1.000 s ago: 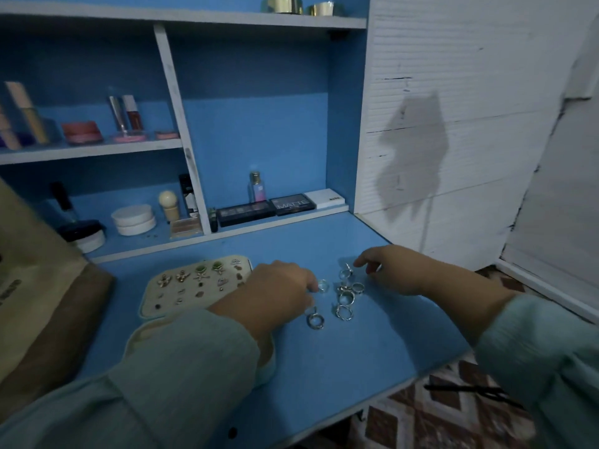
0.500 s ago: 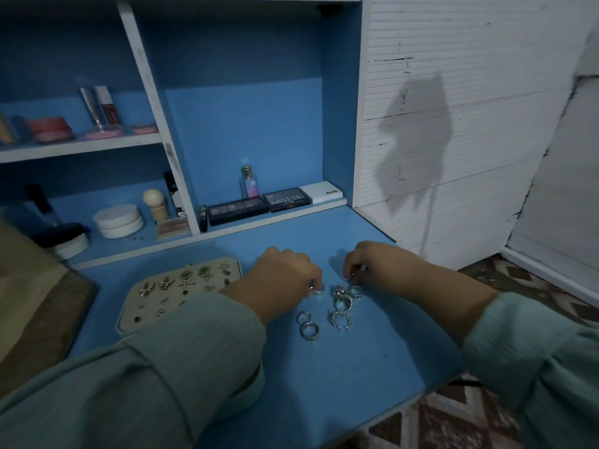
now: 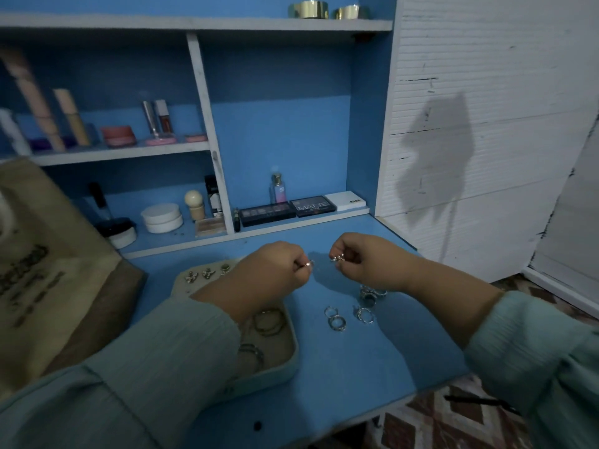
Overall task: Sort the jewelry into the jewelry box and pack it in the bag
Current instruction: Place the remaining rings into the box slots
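Both hands are raised above the blue desk [image 3: 324, 384]. The left hand [image 3: 269, 270] pinches a small silver ring [image 3: 308, 263] between curled fingertips; the right hand [image 3: 363, 259] pinches a little cluster of rings [image 3: 337, 258] the same way, close to the left but apart from it. More loose rings [image 3: 337, 320] lie on the desk below the hands. The open beige jewelry box [image 3: 285, 361] sits under the left forearm, earrings pinned in its lid and hoops in its tray. A tan bag [image 3: 48, 286] stands at far left.
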### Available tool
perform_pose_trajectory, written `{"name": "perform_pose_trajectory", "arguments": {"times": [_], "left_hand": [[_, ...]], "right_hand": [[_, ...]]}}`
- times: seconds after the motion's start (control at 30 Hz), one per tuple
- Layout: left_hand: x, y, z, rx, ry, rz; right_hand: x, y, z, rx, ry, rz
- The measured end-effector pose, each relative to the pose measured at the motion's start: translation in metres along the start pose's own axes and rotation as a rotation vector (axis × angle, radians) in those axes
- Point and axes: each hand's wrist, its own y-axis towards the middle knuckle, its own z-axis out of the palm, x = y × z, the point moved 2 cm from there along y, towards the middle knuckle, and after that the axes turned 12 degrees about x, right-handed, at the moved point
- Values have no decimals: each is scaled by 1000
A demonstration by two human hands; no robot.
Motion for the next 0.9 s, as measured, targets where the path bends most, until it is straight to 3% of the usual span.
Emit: {"name": "perform_pose_trajectory", "arguments": {"times": [0.27, 0.53, 0.77, 0.9], "left_hand": [[39, -64, -23, -107, -43, -75], [86, -118, -26, -204, -278, -210], [113, -136, -16, -224, -287, -199], [119, -134, -5, -261, -275, -103]], "right_hand": [[64, 11, 30, 50, -22, -119], [110, 27, 59, 65, 6, -162], [129, 38, 86, 36, 170, -193], [132, 45, 95, 33, 240, -149]]}}
